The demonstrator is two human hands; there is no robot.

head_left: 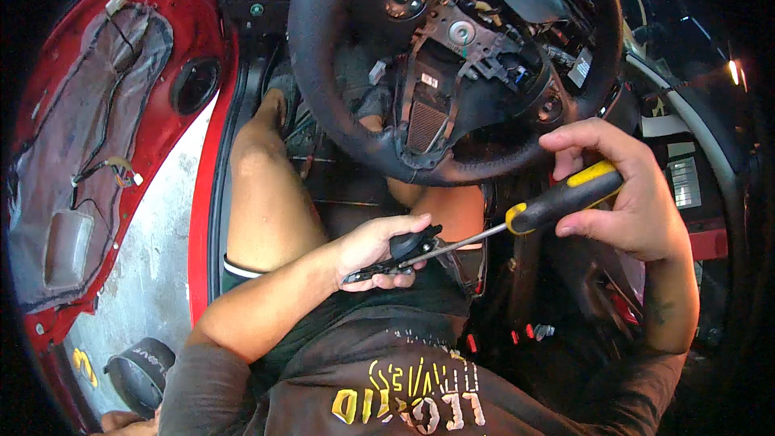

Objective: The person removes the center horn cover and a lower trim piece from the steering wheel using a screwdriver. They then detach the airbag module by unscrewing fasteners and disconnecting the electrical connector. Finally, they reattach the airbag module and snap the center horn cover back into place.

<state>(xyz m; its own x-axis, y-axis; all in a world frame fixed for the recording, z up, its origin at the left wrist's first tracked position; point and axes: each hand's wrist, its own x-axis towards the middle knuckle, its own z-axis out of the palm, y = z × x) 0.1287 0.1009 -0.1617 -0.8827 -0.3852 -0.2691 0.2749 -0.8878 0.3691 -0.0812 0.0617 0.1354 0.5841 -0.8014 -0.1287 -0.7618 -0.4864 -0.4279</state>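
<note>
My left hand (375, 254) is closed around a small black plastic part (416, 244), held above my lap. Against that part lies the metal shaft of a screwdriver (557, 200) with a black and yellow handle. My right hand (626, 186) holds the handle loosely, its butt end near the palm and the thumb and fingers spread to either side. The exact spot where the screwdriver tip meets the part is hidden by the left hand. Beyond both hands stands the black steering wheel (319, 85), its centre cover off and its metal bracket (462, 31) and wiring exposed.
At the left is the open red car door (198, 12), stripped of its panel, with loose wiring (121, 165). A dark bucket (139, 375) stands on the floor outside. Red buckle pieces (517, 335) show right of my lap. Bare skin (121, 422) appears at the lower left edge.
</note>
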